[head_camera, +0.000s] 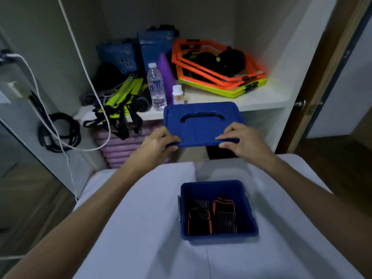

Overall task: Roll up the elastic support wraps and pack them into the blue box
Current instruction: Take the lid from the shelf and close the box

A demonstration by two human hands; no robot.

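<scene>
The blue box (248,218) stands open on a pale grey padded surface near me. Inside it lie rolled black elastic wraps with orange edging (213,217), side by side. Farther away, the blue lid (201,125) with a moulded handle is held up by its near edge, in front of the shelf. My left hand (159,140) grips the lid's near left corner, and my right hand (239,138) grips its near right corner, thumbs on top and fingers curled underneath.
A white shelf (251,99) behind the lid holds orange and yellow hexagon frames (219,71), a water bottle (156,86), a small white bottle (178,94), a purple cone, blue bags and yellow-black straps. White cables (86,77) hang at the left. A door stands at the right.
</scene>
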